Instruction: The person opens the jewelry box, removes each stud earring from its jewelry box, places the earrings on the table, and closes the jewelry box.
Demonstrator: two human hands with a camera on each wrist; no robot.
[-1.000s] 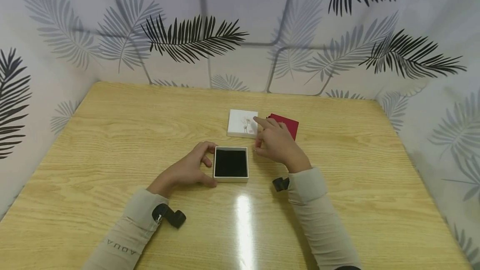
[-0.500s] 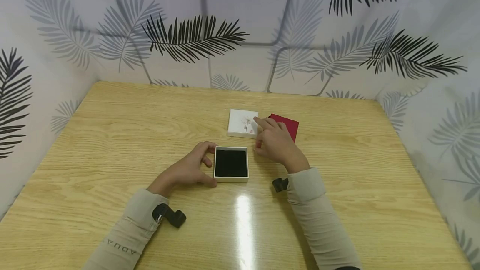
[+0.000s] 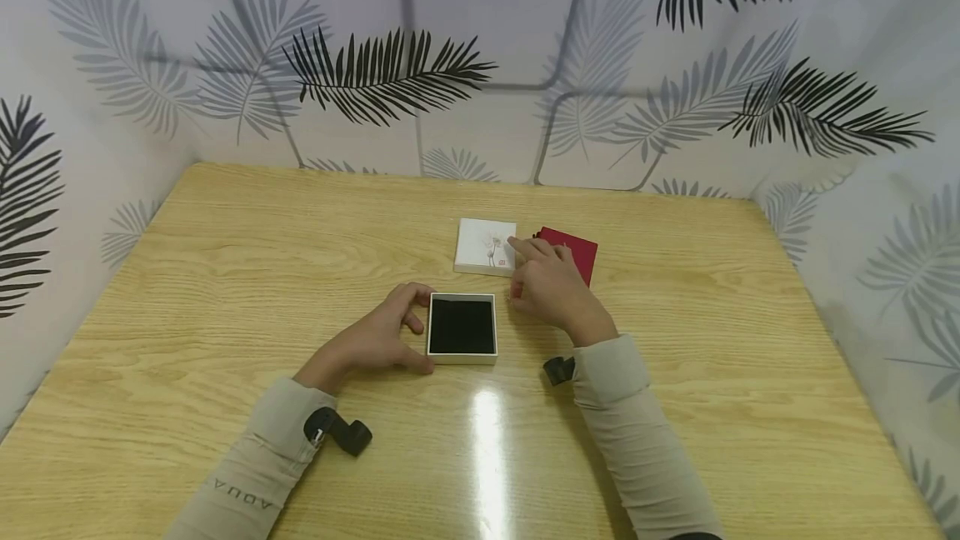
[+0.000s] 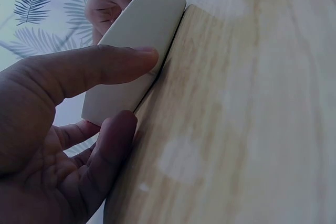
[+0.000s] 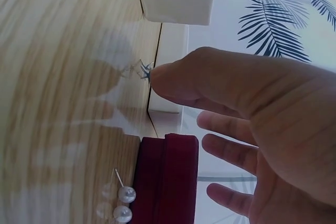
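On the table sits a small white open box (image 3: pixel 462 359) with a black insert (image 3: pixel 462 327). My left hand (image 3: pixel 372 338) grips its left side; in the left wrist view the thumb lies along the front wall and the fingers are around the corner. Just right of the box, my right hand (image 3: pixel 553 287) has its thumb and index finger together low over the table. At the thumb tip in the right wrist view is a tiny silvery, sparkling piece of jewellery (image 5: pixel 146 70), seemingly pinched; its exact kind is unclear. The other right fingers are spread.
Behind the open box lies a white lid (image 3: pixel 483 244) with a flower print. A red box (image 3: pixel 576 250) is partly hidden behind my right hand. Pearl earrings (image 5: pixel 126 194) lie on the table beside the red box. Leaf-patterned curtains (image 3: pixel 480 65) surround the table.
My right hand has shifted very slightly, its thumb and index finger staying low at the same spot. The left hand and the boxes have kept their places.
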